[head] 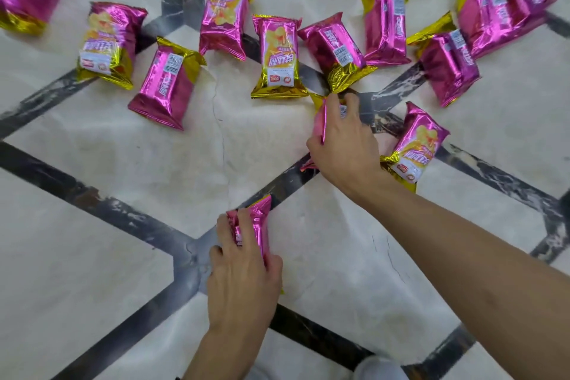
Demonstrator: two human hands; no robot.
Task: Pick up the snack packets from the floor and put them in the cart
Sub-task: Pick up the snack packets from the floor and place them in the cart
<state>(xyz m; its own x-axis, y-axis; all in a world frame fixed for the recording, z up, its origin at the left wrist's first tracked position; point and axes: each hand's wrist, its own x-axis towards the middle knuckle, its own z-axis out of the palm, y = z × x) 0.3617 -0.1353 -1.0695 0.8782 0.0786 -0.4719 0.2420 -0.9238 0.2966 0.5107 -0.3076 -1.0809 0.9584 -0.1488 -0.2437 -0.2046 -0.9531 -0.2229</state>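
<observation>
packet (pixel 259 225) in left hand (pixel 243 274), second packet (pixel 320 121) in right hand (pixel 345 145)

Cream marble floor (pixel 101 256), glossy with a soft pale sheen; dark veined bands (pixel 46 168) cross it diagonally, several meeting at a junction (pixel 189 251); a hairline crack (pixel 219 114) runs beyond that junction, slightly to its right.

A: Item?
B: Snack packets (pixel 279 55), glossy magenta foil, gold crimped ends, puffed
A: Location?
B: Most lie scattered on the floor (pixel 123 163), fronts or backs up; near packet (pixel 258 225) gripped in left hand (pixel 243 274), middle packet (pixel 320 123) gripped in right hand (pixel 345 145)
</observation>
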